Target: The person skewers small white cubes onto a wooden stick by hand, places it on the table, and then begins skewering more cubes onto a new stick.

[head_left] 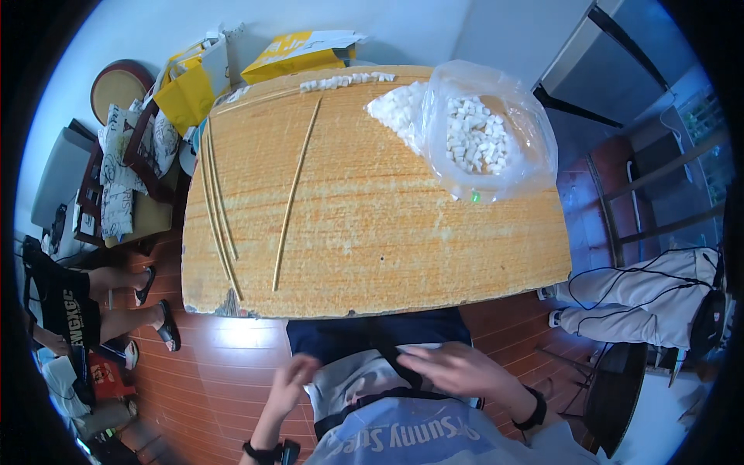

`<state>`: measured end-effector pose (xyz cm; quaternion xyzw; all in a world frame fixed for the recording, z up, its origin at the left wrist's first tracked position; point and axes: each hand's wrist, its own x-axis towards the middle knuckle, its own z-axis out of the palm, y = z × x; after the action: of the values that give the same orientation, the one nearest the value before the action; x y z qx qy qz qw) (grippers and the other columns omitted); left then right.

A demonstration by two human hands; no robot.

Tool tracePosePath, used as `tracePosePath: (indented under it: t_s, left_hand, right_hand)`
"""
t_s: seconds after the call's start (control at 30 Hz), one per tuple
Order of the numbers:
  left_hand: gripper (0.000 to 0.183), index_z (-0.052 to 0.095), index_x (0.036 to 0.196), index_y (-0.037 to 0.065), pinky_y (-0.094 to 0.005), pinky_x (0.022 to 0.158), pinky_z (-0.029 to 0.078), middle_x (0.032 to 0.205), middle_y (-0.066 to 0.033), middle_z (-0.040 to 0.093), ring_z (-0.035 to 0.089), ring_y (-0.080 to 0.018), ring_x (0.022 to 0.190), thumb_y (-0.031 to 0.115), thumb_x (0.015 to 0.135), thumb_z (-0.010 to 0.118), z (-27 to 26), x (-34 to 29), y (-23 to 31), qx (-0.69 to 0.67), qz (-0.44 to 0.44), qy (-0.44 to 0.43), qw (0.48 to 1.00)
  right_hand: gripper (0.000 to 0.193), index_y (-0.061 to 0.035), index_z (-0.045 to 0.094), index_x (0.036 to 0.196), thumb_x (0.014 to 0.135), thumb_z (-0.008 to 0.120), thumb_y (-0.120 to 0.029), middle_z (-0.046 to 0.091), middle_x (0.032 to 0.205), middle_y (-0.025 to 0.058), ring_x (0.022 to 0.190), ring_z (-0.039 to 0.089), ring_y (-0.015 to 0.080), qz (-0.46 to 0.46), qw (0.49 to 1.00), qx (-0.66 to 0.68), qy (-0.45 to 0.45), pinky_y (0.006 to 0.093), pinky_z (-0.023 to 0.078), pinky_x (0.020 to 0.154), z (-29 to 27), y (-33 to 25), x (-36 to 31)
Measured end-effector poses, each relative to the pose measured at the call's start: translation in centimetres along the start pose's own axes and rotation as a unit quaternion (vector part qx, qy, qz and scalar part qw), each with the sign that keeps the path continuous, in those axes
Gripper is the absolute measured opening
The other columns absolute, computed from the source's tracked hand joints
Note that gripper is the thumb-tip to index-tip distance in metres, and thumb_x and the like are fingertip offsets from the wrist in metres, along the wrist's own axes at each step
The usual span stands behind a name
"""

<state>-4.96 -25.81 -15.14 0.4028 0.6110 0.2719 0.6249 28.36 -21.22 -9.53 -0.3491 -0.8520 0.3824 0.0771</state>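
Observation:
My left hand (294, 374) is raised over my lap, just off the table's near edge, its fingers smeared by motion. Opposite it, my right hand (453, 369) hovers above my lap with fingers stretched out to the left, and nothing shows in it. Neither hand touches the wood-patterned table (372, 248). A single thin wooden stick (296, 194) lies lengthwise left of centre. Several more sticks (217, 205) lie near the left edge. At the far edge, a row of white pieces (347, 80) lines up at the end of a stick.
At the far right of the table stands an open clear plastic bag (535, 147) with small white blocks (474, 136) inside; a heap of white pieces (399, 112) lies beside it. Yellow bags (298, 56) stand behind. People sit to the left (85, 302) and right (643, 298).

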Motion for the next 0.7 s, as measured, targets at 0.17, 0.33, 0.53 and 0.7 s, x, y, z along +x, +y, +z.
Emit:
tracePosePath:
  t_s: [0.17, 0.33, 0.53, 0.7]
  left_hand:
    - [0.014, 0.056, 0.095, 0.003, -0.0242, 0.066, 0.042, 0.083, -0.0055, 0.056, 0.050, -0.0119, 0.070, 0.011, 0.089, 0.047, -5.8, -9.1, -24.5, -0.068, -0.144, 0.283, 0.946]
    - [0.016, 0.055, 0.098, 0.003, -0.0251, 0.070, 0.042, 0.087, -0.0067, 0.056, 0.051, -0.0136, 0.075, 0.014, 0.088, 0.049, -5.8, -12.7, -28.6, -0.176, -0.298, 0.295, 0.891]
    - [0.019, 0.054, 0.101, 0.003, -0.0263, 0.075, 0.041, 0.093, -0.0081, 0.056, 0.051, -0.0155, 0.082, 0.017, 0.088, 0.050, -12.5, -9.0, -15.1, -0.266, -0.269, 0.281, 0.882]
    - [0.023, 0.053, 0.104, 0.004, -0.0272, 0.079, 0.040, 0.098, -0.0093, 0.056, 0.052, -0.0172, 0.087, 0.020, 0.088, 0.051, -19.1, -5.5, 3.3, -0.323, -0.286, 0.240, 0.870]
  right_hand:
    - [0.042, -0.0112, 0.044, 0.117, 0.077, 0.050, 0.000, 0.049, 0.121, 0.0108, 0.094, 0.057, 0.0317, 0.181, 0.982, 0.008, 0.054, 0.0413, 0.048, 0.076, 4.4, 5.7, -7.8]
    - [0.027, -0.0076, 0.046, 0.107, 0.082, 0.044, 0.002, 0.051, 0.111, 0.0121, 0.092, 0.056, 0.0226, 0.264, 0.897, 0.220, 0.279, 0.0349, 0.046, 0.076, 12.8, 8.6, -12.5]
    - [0.020, -0.0044, 0.054, 0.104, 0.085, 0.049, -0.007, 0.057, 0.097, 0.0080, 0.090, 0.054, 0.0187, 0.467, 0.550, 0.492, 0.487, 0.0276, 0.042, 0.080, 19.0, 9.7, -13.8]
    - [0.022, -0.0032, 0.054, 0.106, 0.086, 0.049, -0.009, 0.056, 0.098, 0.0099, 0.090, 0.053, 0.0188, 0.493, 0.410, 0.634, 0.433, 0.0252, 0.041, 0.080, 27.2, 14.3, -18.6]
